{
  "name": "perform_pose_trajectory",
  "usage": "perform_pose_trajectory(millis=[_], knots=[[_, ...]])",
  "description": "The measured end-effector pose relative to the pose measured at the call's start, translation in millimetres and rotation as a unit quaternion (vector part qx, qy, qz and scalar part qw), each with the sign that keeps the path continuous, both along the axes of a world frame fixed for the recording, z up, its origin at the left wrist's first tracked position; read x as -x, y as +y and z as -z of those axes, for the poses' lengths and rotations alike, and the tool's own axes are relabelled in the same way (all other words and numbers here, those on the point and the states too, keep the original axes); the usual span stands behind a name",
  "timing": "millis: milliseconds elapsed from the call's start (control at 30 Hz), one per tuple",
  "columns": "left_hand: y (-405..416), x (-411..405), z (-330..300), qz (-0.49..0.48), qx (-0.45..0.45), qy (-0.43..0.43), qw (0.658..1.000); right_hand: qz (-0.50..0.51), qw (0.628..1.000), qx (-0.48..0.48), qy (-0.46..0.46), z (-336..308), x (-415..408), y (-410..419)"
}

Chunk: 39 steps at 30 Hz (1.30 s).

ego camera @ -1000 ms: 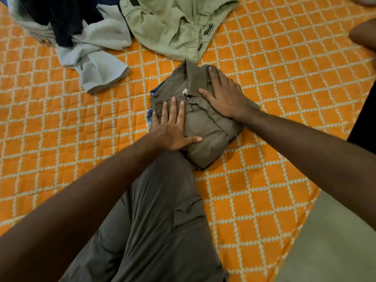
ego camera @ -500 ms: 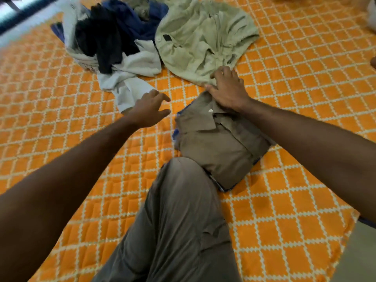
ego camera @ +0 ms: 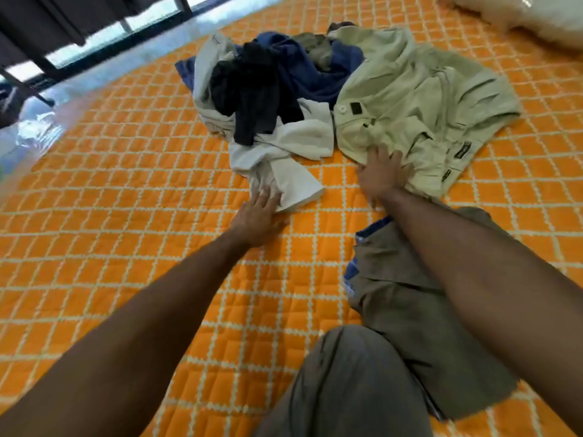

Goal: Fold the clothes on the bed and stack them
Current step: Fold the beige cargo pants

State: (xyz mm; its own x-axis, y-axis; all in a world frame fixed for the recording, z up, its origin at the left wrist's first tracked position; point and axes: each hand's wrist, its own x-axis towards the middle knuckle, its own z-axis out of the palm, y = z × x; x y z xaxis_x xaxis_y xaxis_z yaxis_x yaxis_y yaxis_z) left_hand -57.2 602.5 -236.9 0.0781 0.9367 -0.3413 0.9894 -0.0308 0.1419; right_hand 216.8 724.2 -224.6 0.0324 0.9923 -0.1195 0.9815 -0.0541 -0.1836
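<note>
Pale green shirt (ego camera: 419,102): soft, light, limp, crumpled on bed (ego camera: 126,216); best taken at collar or shoulders, likely to sag. Right hand (ego camera: 380,178) rests on its near hem, fingers spread; grip unclear. Left hand (ego camera: 257,217) flat, fingertips touching white garment (ego camera: 284,171). Folded olive shirt (ego camera: 410,310) under right forearm.

An orange quilted bed (ego camera: 126,247) carries a jumbled clothes heap (ego camera: 271,89) at 12 o'clock and a folded olive-brown shirt (ego camera: 407,310) at 4 o'clock
</note>
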Motion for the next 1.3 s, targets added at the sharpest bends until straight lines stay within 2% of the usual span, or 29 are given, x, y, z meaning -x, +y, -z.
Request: perform_pose_trajectory(millis=[33, 100, 200, 300, 367, 467, 533, 633, 700, 767, 900, 967, 1067, 1133, 1200, 1300], knots=[[1.3, 5.4, 4.0, 0.001, 0.003, -0.007, 1.0, 0.005, 0.999, -0.038, -0.015, -0.8, 1.9, 5.4], [5.8, 8.6, 1.7, 0.006, 0.009, -0.015, 1.0, 0.024, 0.999, -0.045, 0.006, -4.8, -2.5, 21.9], [11.9, 8.4, -16.8, -0.007, 0.052, -0.048, 0.997, 0.057, 0.987, -0.005, 0.151, -28.6, -5.9, 37.0], [16.6, 7.1, -41.8, -0.015, 0.086, -0.084, 0.993, 0.057, 0.945, 0.002, 0.322, -70.7, 13.5, 31.9], [16.4, 5.3, -60.4, -0.043, 0.085, -0.112, 0.989, 0.058, 0.918, -0.02, 0.393, -107.6, 29.5, 29.9], [7.2, -2.2, -85.7, -0.052, 0.036, -0.17, 0.983, 0.05, 0.874, -0.048, 0.482, -171.1, 47.3, 25.9], [-2.8, -6.6, -115.3, -0.039, -0.011, -0.237, 0.971, 0.04, 0.829, -0.075, 0.552, -227.3, 64.0, 13.7], [-22.3, -13.1, -184.4, -0.026, -0.047, -0.411, 0.91, -0.009, 0.757, -0.11, 0.644, -311.3, 95.6, -16.6], [-31.3, -11.4, -229.4, 0.011, -0.107, -0.47, 0.876, -0.057, 0.726, -0.131, 0.673, -359.5, 121.1, -36.2], [-49.7, -2.9, -265.0, 0.013, -0.205, -0.472, 0.857, -0.112, 0.703, -0.132, 0.69, -404.0, 150.9, -66.8], [-103.6, 37.6, -295.1, -0.071, -0.368, -0.47, 0.799, -0.198, 0.656, -0.119, 0.719, -460.3, 203.2, -132.1], [-135.0, 71.8, -302.1, -0.129, -0.402, -0.474, 0.773, -0.247, 0.619, -0.092, 0.74, -482.3, 227.9, -164.5], [-171.2, 123.0, -328.6, -0.199, -0.441, -0.447, 0.752, -0.328, 0.569, -0.066, 0.751, -517.2, 264.8, -206.9], [-194.3, 150.2, -359.1, -0.253, -0.487, -0.441, 0.71, -0.35, 0.547, -0.08, 0.756, -542.3, 278.3, -229.8], [-222.4, 179.5, -398.1, -0.266, -0.546, -0.42, 0.674, -0.36, 0.511, -0.085, 0.776, -570.2, 290.1, -248.3], [-249.9, 205.1, -444.2, -0.26, -0.607, -0.384, 0.645, -0.377, 0.488, -0.057, 0.785, -596.4, 295.2, -262.2]])
